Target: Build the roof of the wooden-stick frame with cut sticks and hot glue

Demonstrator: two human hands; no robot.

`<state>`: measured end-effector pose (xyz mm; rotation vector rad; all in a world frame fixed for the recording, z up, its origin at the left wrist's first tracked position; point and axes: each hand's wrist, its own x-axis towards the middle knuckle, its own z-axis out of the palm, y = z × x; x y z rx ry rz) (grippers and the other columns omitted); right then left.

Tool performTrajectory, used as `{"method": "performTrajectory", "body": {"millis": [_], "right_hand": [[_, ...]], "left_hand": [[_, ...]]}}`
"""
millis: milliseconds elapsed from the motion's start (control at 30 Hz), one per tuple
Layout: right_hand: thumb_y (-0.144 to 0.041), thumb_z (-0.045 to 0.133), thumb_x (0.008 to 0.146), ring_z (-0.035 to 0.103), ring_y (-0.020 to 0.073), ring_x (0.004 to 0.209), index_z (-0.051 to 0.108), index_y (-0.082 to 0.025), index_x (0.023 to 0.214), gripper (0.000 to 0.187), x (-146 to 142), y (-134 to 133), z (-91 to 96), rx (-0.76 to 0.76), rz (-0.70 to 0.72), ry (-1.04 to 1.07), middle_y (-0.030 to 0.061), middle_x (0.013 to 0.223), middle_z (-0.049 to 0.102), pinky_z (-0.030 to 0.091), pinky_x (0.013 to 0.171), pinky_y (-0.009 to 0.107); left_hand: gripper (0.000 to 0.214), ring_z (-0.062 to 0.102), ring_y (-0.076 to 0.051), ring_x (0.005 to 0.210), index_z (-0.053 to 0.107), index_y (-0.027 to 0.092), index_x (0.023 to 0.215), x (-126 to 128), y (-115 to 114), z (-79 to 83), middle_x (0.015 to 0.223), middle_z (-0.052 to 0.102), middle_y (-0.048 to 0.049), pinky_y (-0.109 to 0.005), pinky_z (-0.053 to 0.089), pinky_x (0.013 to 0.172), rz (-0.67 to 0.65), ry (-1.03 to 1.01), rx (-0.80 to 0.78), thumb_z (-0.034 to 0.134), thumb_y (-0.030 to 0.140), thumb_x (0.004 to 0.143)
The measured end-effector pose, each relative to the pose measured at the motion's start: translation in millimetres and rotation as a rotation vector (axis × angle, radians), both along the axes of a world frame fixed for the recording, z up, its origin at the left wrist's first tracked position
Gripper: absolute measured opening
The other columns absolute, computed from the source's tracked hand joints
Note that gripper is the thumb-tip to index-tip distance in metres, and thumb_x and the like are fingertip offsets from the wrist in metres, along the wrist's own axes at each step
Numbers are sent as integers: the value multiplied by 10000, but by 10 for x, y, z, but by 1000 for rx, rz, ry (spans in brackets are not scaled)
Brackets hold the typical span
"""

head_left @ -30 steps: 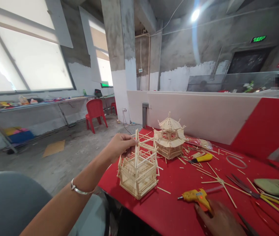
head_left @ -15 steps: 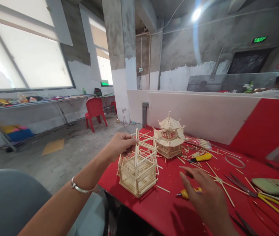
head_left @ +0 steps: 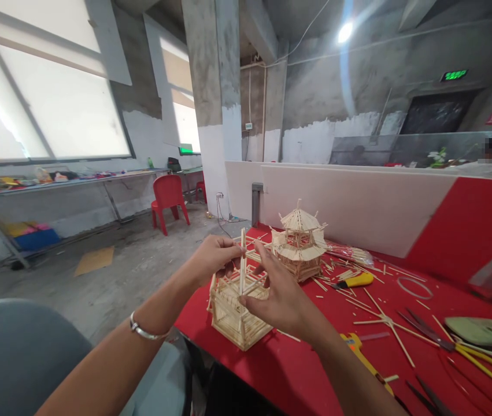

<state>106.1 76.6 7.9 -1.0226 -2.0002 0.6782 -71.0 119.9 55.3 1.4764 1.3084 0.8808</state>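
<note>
An unfinished hexagonal house of thin wooden sticks [head_left: 228, 309] stands near the front left corner of the red table [head_left: 402, 370]. My left hand [head_left: 215, 260] pinches the upper frame of this stick house at its left side. My right hand [head_left: 278, 294] is over the house's right side, fingers spread, its fingertips touching the upper sticks. A finished stick pagoda [head_left: 300, 240] stands just behind. The yellow glue gun [head_left: 358, 349] lies on the table under my right forearm, partly hidden.
Loose sticks [head_left: 384, 318] are scattered over the table, with a yellow-handled cutter [head_left: 356, 281], scissors [head_left: 428, 329], a clear ring [head_left: 413, 286] and a pale green pad [head_left: 484, 330]. A white panel [head_left: 358, 202] backs the table. A red chair [head_left: 167, 199] stands on the floor at left.
My right hand left the glue gun at the lower right and moved up and left onto the stick house. My left hand stayed on the frame.
</note>
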Motion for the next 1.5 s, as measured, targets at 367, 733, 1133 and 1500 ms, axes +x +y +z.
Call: {"method": "performTrajectory", "body": {"millis": [367, 733, 1133, 1500], "right_hand": [[-66, 473, 661, 564, 207, 1003, 155, -247, 1536, 948, 3, 115, -37, 12, 46, 53, 125, 1397, 465, 483, 909, 427], [-88, 391, 709, 559, 184, 965, 355, -232, 1460, 765, -147, 317, 125, -67, -54, 165, 70, 1223, 574, 457, 916, 392], [-101, 412, 743, 540, 212, 1108, 376, -209, 1455, 721, -232, 452, 152, -92, -41, 201, 93, 1348, 540, 380, 1019, 416], [-167, 520, 719, 594, 203, 968, 285, -244, 1500, 819, -313, 715, 74, -281, 19, 383, 96, 1431, 488, 476, 791, 331]], "left_hand": [[247, 407, -53, 308, 541, 161, 563, 21, -22, 22, 378, 479, 54, -169, 215, 319, 12, 14, -12, 646, 278, 753], [265, 391, -50, 303, 548, 159, 554, -10, -9, 7, 382, 494, 46, -175, 225, 327, -13, 42, 18, 621, 290, 772], [243, 382, -47, 302, 585, 151, 572, -6, 6, 19, 392, 499, 43, -175, 231, 325, -3, 38, 26, 665, 327, 718], [245, 401, -59, 304, 553, 156, 535, 8, -3, 30, 381, 495, 28, -181, 240, 330, 2, 67, 40, 622, 287, 731]]}}
